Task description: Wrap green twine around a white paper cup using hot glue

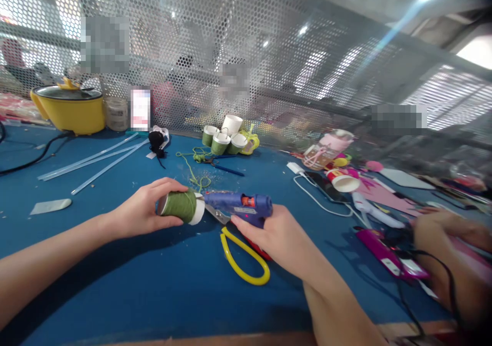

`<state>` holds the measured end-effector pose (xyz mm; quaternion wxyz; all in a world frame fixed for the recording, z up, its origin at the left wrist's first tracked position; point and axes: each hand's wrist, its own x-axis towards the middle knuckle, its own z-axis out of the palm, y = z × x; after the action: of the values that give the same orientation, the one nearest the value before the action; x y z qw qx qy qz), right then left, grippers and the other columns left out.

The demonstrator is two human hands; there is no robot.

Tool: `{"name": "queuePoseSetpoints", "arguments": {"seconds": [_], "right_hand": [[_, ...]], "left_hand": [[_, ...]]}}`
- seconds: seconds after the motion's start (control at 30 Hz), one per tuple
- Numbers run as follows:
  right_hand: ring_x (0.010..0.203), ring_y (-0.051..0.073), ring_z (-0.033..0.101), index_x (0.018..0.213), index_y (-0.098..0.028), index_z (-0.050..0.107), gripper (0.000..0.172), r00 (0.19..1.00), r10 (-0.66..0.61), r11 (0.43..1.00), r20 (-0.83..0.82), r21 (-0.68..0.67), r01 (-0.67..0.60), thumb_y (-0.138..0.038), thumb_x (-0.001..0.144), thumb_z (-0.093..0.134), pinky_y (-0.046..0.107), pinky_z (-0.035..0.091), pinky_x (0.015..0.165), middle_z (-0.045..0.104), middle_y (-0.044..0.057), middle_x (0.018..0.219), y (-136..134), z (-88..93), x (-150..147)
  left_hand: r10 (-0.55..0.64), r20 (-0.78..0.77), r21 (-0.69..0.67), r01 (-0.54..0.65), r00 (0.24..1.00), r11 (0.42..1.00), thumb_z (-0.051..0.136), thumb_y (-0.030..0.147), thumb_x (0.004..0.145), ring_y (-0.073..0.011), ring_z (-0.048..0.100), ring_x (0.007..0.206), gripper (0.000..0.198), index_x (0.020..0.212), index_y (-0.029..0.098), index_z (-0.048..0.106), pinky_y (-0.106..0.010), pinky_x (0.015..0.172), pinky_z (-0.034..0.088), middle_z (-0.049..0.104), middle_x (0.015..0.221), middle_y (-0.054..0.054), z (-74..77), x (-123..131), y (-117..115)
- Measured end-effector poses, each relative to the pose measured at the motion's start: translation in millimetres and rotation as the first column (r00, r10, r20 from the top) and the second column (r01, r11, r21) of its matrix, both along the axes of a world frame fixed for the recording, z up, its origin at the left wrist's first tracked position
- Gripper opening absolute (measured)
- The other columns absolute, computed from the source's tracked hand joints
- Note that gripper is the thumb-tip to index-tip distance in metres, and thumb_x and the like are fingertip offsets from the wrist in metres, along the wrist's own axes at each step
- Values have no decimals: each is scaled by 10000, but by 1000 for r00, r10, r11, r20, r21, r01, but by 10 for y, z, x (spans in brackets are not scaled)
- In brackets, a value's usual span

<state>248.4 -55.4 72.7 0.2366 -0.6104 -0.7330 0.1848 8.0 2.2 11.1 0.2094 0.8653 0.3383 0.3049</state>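
Observation:
My left hand [148, 208] is closed around a small cup wrapped in green yarn [180, 206]. The cup lies on its side in the grip, its white end turned to the right. In my right hand [279, 236] is a blue hot glue gun [236, 202], its nozzle pointing left at the white end; whether they touch I cannot tell. Under the glue gun lies a pair of scissors with a yellow handle loop [246, 266], partly hidden by my right hand. Loose green yarn [200, 182] trails on the table just behind the cup.
Several yarn-wrapped cups [221, 143] stand at the back near blue-handled pliers [226, 169]. Clear glue sticks [109, 165] and a yellow pot [71, 110] are at left. At right are a phone [326, 186], a purple power strip [388, 253] and another person's hand [432, 238].

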Motion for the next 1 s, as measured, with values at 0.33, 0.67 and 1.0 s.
{"name": "queuePoseSetpoints", "arguments": {"seconds": [0.33, 0.67, 1.0], "right_hand": [[528, 125, 515, 724, -166, 641, 184, 1000, 21, 999, -16, -32, -21, -321, 768, 553, 222, 406, 477, 619, -16, 613, -28, -8, 20], [581, 139, 541, 739, -161, 631, 204, 999, 46, 994, -8, -99, -46, -332, 783, 528, 230, 440, 533, 640, 5, 669, -48, -25, 34], [540, 121, 517, 723, -170, 626, 180, 999, 34, 998, -19, -50, -35, -323, 776, 548, 217, 405, 481, 623, -17, 631, -25, -8, 23]], "left_hand": [[133, 55, -244, -116, 990, 963, 640, 429, 697, -227, 613, 845, 478, 1097, 181, 558, -350, 746, 505, 623, 1022, -74, 13, 19, 5], [200, 85, -330, -162, 976, 930, 648, 458, 682, -232, 635, 790, 495, 1094, 192, 577, -329, 662, 518, 684, 918, -54, -26, -1, 30], [156, 80, -248, -132, 984, 960, 656, 439, 686, -231, 617, 847, 486, 1092, 188, 564, -349, 743, 510, 636, 1010, -70, -9, 14, 13]]}}
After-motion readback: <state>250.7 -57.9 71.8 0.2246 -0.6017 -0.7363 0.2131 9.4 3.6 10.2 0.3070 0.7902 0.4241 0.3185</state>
